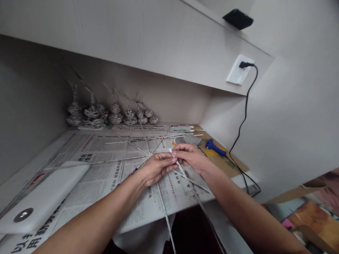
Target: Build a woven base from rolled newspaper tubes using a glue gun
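Observation:
Thin rolled newspaper sticks radiate like a star from a crossing point over the newspaper-covered desk. Just right of that crossing, my left hand pinches a pale paper stick between thumb and fingers. My right hand grips the same stick near its upper end, its fingertips close against the left ones. From the hands this stick slants down past the desk's front edge. One spoke of the star also hangs over that edge. Part of the star is hidden behind my left hand.
Woven gourd-shaped paper pieces line the back wall beside loose paper sticks. A blue glue gun lies on cardboard at right, its cord near a wall socket. A white device rests at left. An overhanging shelf spans above.

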`<move>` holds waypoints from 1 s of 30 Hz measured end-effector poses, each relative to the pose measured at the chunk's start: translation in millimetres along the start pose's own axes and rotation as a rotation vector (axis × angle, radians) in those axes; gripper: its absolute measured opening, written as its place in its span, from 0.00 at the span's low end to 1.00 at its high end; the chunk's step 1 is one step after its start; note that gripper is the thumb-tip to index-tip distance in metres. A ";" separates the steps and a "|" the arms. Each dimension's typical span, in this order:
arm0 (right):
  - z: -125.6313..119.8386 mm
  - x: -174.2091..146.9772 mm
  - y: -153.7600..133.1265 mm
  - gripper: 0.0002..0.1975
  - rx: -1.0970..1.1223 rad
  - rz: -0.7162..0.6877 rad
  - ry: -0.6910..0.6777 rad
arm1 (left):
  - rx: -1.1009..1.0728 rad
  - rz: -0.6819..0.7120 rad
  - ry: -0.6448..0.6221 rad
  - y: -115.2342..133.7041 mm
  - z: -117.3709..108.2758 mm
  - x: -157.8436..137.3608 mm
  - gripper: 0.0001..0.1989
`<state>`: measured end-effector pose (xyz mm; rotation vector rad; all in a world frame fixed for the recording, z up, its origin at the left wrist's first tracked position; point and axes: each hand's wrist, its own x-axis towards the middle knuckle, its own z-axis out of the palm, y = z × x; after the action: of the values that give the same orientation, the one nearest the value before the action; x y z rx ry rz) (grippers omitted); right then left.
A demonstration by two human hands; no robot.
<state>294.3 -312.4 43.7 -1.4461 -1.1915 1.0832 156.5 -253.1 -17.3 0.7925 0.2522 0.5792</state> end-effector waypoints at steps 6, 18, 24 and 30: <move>6.7 2.2 3.8 0.06 -0.053 -0.149 0.140 | -0.038 0.011 0.090 -0.4 1.1 2.2 0.09; 15.6 8.2 16.6 0.03 -0.046 -0.181 0.291 | 0.001 0.009 0.125 0.1 3.2 1.3 0.08; 16.8 8.0 17.1 0.04 -0.056 -0.177 0.303 | 0.032 0.023 0.152 1.0 2.4 1.7 0.06; 0.5 -1.7 14.4 0.11 -0.039 -0.165 0.174 | 0.046 0.018 0.168 3.0 0.7 2.3 0.06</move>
<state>295.8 -315.3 29.5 -1.4140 -1.1898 0.8088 157.5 -250.6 -14.6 0.7917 0.4144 0.6596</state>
